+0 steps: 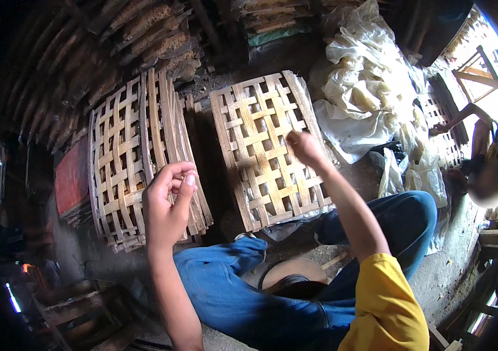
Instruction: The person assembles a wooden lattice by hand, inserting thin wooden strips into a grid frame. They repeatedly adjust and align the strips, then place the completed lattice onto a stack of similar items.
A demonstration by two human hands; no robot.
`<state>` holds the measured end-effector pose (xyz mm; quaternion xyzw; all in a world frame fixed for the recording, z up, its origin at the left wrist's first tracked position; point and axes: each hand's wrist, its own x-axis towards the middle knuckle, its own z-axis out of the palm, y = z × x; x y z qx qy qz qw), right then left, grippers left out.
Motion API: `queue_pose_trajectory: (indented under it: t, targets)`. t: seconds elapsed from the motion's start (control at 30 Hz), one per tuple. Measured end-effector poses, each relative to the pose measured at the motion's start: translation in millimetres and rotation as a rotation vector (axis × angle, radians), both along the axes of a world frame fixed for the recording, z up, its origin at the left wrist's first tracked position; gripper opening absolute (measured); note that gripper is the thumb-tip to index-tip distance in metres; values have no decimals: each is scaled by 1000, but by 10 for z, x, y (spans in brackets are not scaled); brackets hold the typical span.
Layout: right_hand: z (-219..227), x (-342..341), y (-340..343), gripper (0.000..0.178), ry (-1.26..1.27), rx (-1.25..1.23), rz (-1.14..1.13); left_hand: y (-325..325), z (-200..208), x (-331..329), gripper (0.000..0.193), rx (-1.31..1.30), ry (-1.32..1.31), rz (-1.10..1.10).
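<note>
In front of me lies a woven bamboo rack (260,138) with a flat wooden border and plastic sheeting under it. Over its right half, my right hand (305,149) is closed in a fist; whatever it may hold is hidden. My left hand (170,202) is raised beside the near right edge of a stack of similar woven racks (121,158). Its fingers are curled in and the thumb presses near them. I cannot make out anything between them.
A heap of crumpled whitish plastic sheeting (366,88) lies at the far right. Beyond it, another person (483,152) reaches toward more woven racks (441,126). Between my legs is a round brownish disc (293,269). A reddish panel (71,178) leans at the left.
</note>
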<state>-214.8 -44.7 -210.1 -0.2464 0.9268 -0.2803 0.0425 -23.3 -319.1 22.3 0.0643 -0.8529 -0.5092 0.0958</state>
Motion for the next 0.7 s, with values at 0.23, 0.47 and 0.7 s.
queue_pose_trajectory:
  t: [0.23,0.47,0.7]
  targets:
    - [-97,126,1605,40,289,169,-444,150,159,244,22,-44,43,-21]
    - [-403,163,1033,47,240,226,-148,224,104,258,21,-39,47,5]
    - [-536,-245,909,34,296,275,-6,247,118,90,21,-86,11,-24]
